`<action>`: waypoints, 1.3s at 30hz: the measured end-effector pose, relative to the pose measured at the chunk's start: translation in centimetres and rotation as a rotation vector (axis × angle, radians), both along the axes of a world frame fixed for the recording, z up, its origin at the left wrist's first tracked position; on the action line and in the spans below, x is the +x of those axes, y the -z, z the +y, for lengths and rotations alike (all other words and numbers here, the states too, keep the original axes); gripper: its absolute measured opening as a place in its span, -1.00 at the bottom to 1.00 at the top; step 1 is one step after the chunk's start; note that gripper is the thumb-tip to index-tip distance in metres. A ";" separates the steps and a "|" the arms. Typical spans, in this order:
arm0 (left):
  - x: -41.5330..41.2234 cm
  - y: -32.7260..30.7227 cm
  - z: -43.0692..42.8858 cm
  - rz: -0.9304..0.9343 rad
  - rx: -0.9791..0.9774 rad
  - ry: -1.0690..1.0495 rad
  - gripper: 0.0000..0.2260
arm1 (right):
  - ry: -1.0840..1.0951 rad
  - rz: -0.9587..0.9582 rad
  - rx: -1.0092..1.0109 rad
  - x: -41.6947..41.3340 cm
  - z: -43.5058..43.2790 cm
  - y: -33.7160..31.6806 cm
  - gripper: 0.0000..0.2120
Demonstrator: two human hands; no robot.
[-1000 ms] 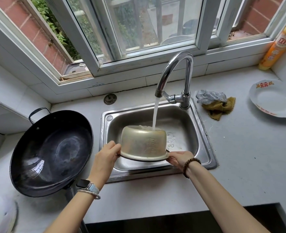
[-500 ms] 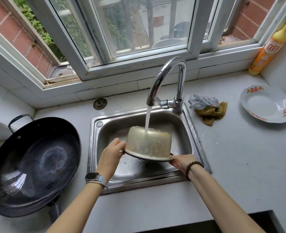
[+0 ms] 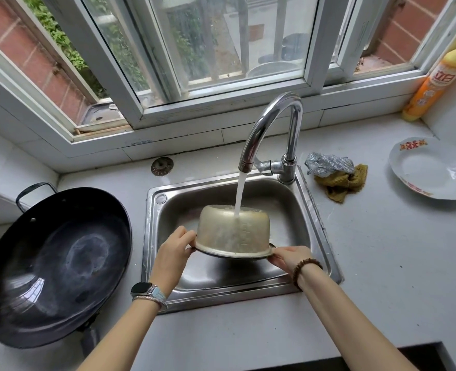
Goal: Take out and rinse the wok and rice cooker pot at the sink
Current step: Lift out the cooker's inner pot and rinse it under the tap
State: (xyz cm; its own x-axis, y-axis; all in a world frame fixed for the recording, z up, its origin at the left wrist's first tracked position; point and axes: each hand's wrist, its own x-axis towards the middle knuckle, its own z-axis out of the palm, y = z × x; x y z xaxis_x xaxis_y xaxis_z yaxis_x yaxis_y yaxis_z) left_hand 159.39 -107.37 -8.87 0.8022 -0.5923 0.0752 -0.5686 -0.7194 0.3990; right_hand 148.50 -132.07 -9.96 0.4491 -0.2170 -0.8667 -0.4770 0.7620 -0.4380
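Upturned over the sink (image 3: 283,207): dull metal rice cooker pot (image 3: 229,232), rim pinched by left hand (image 3: 173,253) and right hand (image 3: 291,257), water (image 3: 239,194) striking its base. Black wok (image 3: 55,263) at counter's (image 3: 382,258) left edge.

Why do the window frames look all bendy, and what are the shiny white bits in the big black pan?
Head view: the wide-angle lens curves and tilts the window frames toward the edges. Head view: the wok shows white patches, which are window daylight glinting off its glossy surface. Head view: the rice cooker pot looks streaky where the water runs over it.
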 end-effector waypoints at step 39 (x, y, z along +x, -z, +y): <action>-2.0 1.1 6.6 -0.018 -0.029 -0.101 -0.66 | -0.158 -0.092 -0.385 3.0 4.2 -0.9 -0.65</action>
